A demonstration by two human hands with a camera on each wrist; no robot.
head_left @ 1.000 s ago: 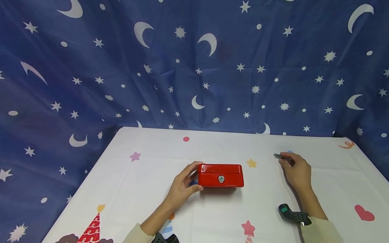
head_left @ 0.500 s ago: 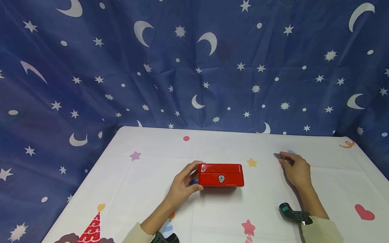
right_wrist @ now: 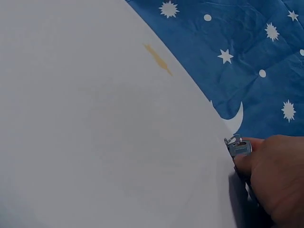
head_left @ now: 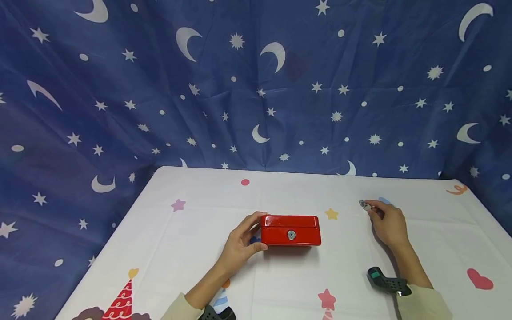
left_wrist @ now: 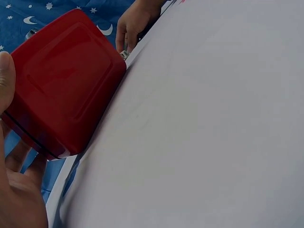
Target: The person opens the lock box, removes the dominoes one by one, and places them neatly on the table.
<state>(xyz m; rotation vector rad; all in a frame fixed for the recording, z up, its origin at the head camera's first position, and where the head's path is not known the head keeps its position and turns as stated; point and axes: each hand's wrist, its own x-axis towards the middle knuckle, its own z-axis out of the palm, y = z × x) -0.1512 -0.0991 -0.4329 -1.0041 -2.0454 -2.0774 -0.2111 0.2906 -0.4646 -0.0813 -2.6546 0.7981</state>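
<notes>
A small red metal cash box (head_left: 290, 231) with a round silver lock (head_left: 291, 235) on its front sits mid-table. My left hand (head_left: 237, 249) grips its left end, thumb at the front lower corner and fingers at the back. The left wrist view shows the box's side (left_wrist: 71, 71) close up, with the left thumb (left_wrist: 5, 80) against it. To the right, apart from the box, my right hand (head_left: 392, 226) pinches a small silver key (head_left: 365, 205) between thumb and forefinger. A small ring hangs at the head of the key (right_wrist: 241, 147) in the right wrist view; its blade is hidden by the fingers.
The white tablecloth (head_left: 192, 249) carries printed stars, a heart and a party hat. Behind the table hangs a blue curtain (head_left: 224, 102) with moons and stars. Black camera mounts (head_left: 386, 283) sit on both wrists, below light sleeves.
The key has turned in my right fingers, its head now showing a lighter face, and the right hand has shifted slightly left. My left hand and the cash box stay put.
</notes>
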